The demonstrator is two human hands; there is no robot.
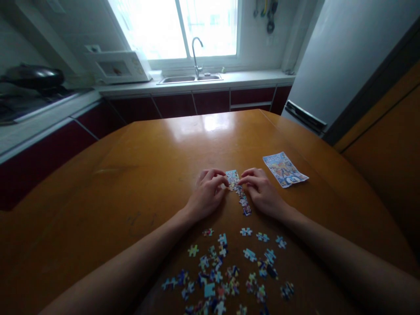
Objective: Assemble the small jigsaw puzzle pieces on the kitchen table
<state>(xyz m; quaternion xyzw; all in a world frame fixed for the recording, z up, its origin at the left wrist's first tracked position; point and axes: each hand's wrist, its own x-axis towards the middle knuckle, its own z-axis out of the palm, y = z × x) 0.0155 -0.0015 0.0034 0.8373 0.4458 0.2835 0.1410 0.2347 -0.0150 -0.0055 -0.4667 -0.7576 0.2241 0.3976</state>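
A partly joined jigsaw puzzle (232,178) lies flat on the wooden table, with a narrow strip of pieces running down from it towards me. My left hand (210,190) is at its left edge, fingers bent and the tips touching the pieces. On the opposite edge, my right hand (260,188) has its fingers curled in against the puzzle too. Whether a single piece is pinched under the fingertips is hidden. Between my forearms many loose jigsaw pieces (210,289) are scattered and partly heaped, mostly blue with some yellow and red.
A printed picture sheet (285,169) lies right of my right hand. The wooden table (131,175) reaches towards a counter with a sink (179,79) and a white microwave (116,66). A pan (34,76) stands on the stove at left; a fridge (341,57) is at right.
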